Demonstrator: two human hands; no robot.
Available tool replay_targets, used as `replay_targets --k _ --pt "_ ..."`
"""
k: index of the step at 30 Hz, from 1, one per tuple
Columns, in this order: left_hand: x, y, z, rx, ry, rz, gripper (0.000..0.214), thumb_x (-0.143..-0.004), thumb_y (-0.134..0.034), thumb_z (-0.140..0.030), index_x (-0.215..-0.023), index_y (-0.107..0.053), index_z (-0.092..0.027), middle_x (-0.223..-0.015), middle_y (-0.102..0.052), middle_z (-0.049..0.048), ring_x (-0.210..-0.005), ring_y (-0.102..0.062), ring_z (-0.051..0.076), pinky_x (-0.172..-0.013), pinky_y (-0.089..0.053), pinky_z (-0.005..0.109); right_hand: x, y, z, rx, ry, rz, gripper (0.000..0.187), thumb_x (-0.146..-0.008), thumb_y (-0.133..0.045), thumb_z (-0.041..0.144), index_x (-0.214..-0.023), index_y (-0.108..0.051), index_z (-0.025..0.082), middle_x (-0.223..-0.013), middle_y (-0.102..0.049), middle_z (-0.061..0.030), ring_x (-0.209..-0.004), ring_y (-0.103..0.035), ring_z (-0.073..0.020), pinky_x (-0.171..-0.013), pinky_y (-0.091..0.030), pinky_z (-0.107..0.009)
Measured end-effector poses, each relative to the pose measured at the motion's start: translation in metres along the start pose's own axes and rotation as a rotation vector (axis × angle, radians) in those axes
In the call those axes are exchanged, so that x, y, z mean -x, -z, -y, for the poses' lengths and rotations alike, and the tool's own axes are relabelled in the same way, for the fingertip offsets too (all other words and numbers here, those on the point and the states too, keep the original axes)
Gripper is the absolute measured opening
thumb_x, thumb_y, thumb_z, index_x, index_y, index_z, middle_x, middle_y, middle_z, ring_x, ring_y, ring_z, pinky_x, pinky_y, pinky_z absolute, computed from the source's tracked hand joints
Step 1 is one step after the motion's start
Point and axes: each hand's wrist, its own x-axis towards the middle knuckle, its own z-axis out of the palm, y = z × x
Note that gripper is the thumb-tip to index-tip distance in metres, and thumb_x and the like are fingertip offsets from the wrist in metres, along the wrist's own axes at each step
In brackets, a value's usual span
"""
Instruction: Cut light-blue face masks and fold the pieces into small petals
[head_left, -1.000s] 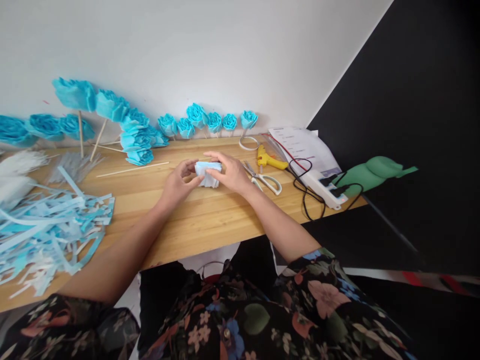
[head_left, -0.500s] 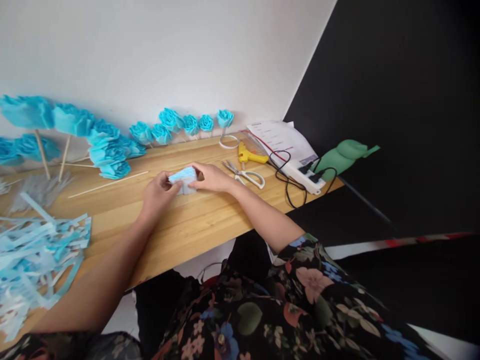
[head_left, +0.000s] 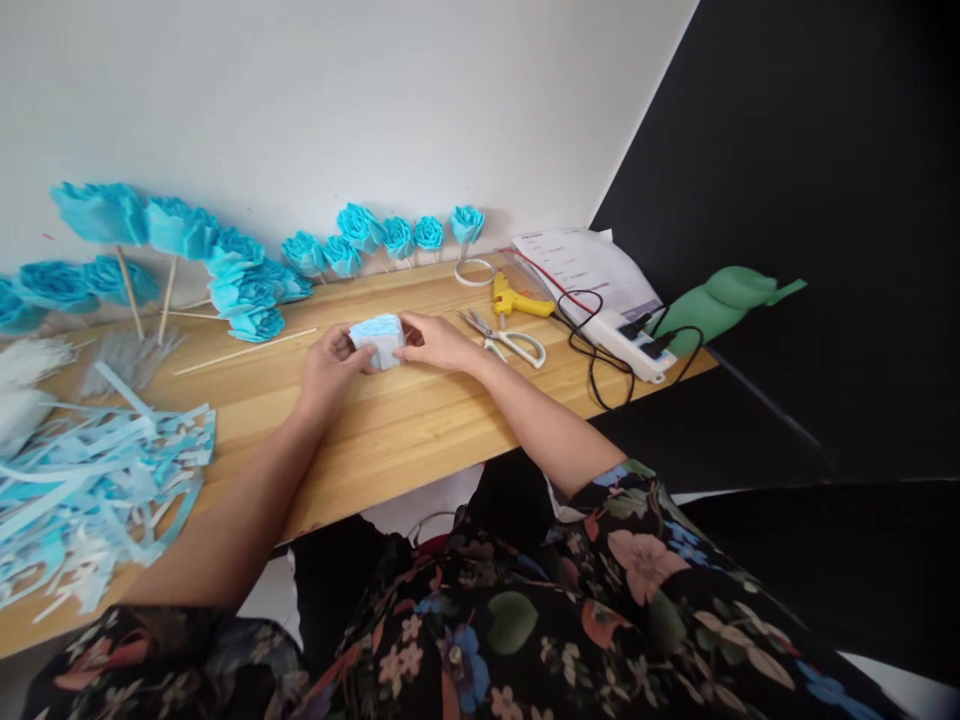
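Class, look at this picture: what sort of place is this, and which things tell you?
Probably a craft workspace: blue artificial flowers along the wall, a heap of cut strips on the wooden table, and a yellow glue gun.

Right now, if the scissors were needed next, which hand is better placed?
Probably the right hand: the scissors lie just beyond its wrist, while the left hand is farther off, on the other side of the blue-and-white bundle both hold.
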Motion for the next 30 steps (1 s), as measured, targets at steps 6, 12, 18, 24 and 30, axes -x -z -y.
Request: replay_targets --k 6,12,18,24,30 --pt "0.007 -0.002 -0.004 0.015 -0.012 0.049 0.044 -0.063 -0.08 -0.034 -0.1 -0.062 -0.016 -0.103 -0.074 0.0099 -0.091 -0.071 0.025 -0.076 -0.06 0.039 0.001 -0.001 0.003 -0.033 0.013 -0.007 0.037 -0.077 -0.072 0.031 -0.108 -0.063 0.013 -0.094 -0.069 -0.0046 -0.081 -0.059 -0.0149 -0.074 -0.043 -0.027" --pt "0.009 0.0 -0.006 -0.051 0.006 0.089 0.042 -0.067 -0.078 -0.042 -0.094 -0.065 -0.013 -0.096 -0.075 0.0097 -0.086 -0.071 0.024 -0.081 -0.059 0.041 -0.001 -0.004 0.002 0.034 0.013 -0.033 0.022 -0.081 -0.068 0.032 -0.094 -0.064 0.014 -0.084 -0.067 -0.0019 -0.075 -0.055 -0.0133 -0.069 -0.038 -0.025" --pt "0.006 0.002 -0.002 -0.02 -0.024 0.136 0.05 -0.071 -0.073 -0.056 -0.096 -0.066 -0.013 -0.095 -0.075 0.0099 -0.087 -0.071 0.025 -0.08 -0.06 0.04 -0.003 -0.007 0.0 0.04 -0.003 -0.036 0.021 -0.083 -0.066 0.033 -0.088 -0.065 0.013 -0.08 -0.065 -0.0015 -0.072 -0.053 -0.0125 -0.067 -0.034 -0.025" --pt "0.006 0.003 -0.002 -0.063 -0.031 0.116 0.045 -0.074 -0.072 -0.058 -0.091 -0.068 -0.017 -0.089 -0.074 0.007 -0.082 -0.07 0.024 -0.078 -0.06 0.039 0.001 -0.007 0.007 0.034 0.027 -0.055 0.027 -0.082 -0.068 0.04 -0.089 -0.061 0.015 -0.075 -0.058 0.0021 -0.069 -0.049 -0.0115 -0.065 -0.032 -0.024" --pt "0.007 0.003 0.0 -0.107 -0.043 0.14 0.039 -0.076 -0.071 -0.057 -0.087 -0.067 -0.019 -0.089 -0.073 0.0064 -0.081 -0.069 0.024 -0.071 -0.059 0.036 0.004 0.002 0.013 -0.028 0.095 -0.087 0.028 -0.086 -0.062 0.042 -0.096 -0.063 0.016 -0.077 -0.057 0.0022 -0.07 -0.049 -0.0113 -0.067 -0.034 -0.024"
